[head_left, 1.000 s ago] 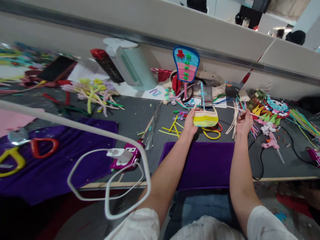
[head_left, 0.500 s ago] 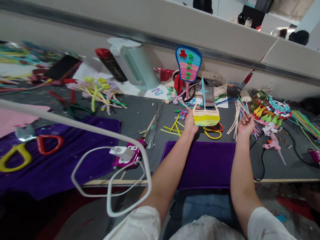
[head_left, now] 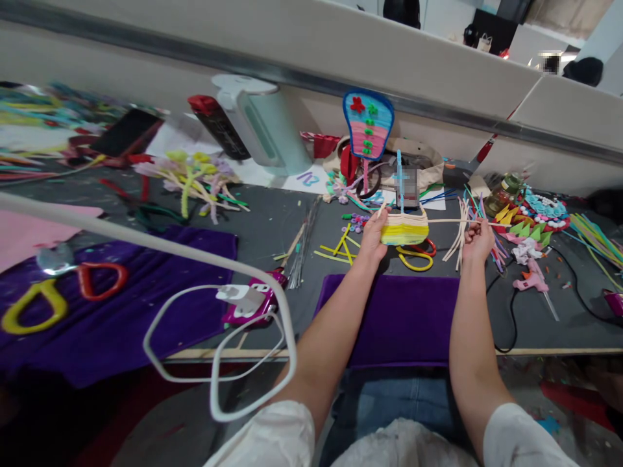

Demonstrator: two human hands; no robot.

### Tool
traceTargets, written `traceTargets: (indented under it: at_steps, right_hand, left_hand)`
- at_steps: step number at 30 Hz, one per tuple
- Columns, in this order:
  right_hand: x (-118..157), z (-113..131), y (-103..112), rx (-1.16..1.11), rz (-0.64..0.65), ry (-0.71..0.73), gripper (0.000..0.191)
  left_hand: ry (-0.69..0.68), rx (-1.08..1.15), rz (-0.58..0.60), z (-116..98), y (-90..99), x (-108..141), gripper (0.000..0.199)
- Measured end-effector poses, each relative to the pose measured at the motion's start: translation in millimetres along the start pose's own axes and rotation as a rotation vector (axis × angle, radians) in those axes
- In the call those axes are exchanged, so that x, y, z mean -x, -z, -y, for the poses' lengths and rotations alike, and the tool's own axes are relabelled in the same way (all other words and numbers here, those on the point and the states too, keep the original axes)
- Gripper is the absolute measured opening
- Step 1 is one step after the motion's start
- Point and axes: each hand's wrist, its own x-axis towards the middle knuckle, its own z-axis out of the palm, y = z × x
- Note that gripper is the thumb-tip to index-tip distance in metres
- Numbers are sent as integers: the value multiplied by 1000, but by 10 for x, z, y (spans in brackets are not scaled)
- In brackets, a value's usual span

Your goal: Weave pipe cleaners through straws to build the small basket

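Observation:
My left hand [head_left: 375, 235] grips the left edge of a small woven piece [head_left: 405, 231], yellow below and cream above, with a light blue stem [head_left: 400, 181] rising from it. A long cream pipe cleaner [head_left: 448, 221] stretches sideways from the piece's right edge to my right hand [head_left: 477, 240], whose fingers are pinched round it. Behind the woven piece lie scissors [head_left: 415, 260] with yellow and red handles. Below is a purple cloth [head_left: 403, 318]. Loose cream pipe cleaners [head_left: 455, 241] lie left of my right hand.
A finished-looking fan shape [head_left: 368, 123] stands by a pale kettle [head_left: 277, 130] at the back. At right are a pink glue gun [head_left: 533, 279] with a cord and a glass jar [head_left: 503, 193]. A white cable [head_left: 195, 250] crosses the left foreground.
A long cream strand now shows stretched between the woven piece and my right hand. My right hand has shifted slightly, and its fingers have turned.

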Motion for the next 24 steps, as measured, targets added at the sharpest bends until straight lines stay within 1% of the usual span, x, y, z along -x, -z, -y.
traceTargets:
  at_steps: [4,10,14,19,24]
  right_hand:
    - [4,-5,-8,30,-26,49,29]
    - [14,-10,-4,62,-57,182,30]
    - [30,-16,-20,71,-59,217,29]
    - [87,-6,-67,83,-36,261,29]
    - [215,45,-154,114,9,315,31]
  left_hand:
    - [-30,-18,1,-18,-10,19,42]
    - [-34,-2,-68,-45,-21,35,40]
    - [-55,8,-86,-54,-21,32,39]
    - [-69,3,-107,-52,1,11,40]
    - [-86,4,-130,-46,25,-6,39]
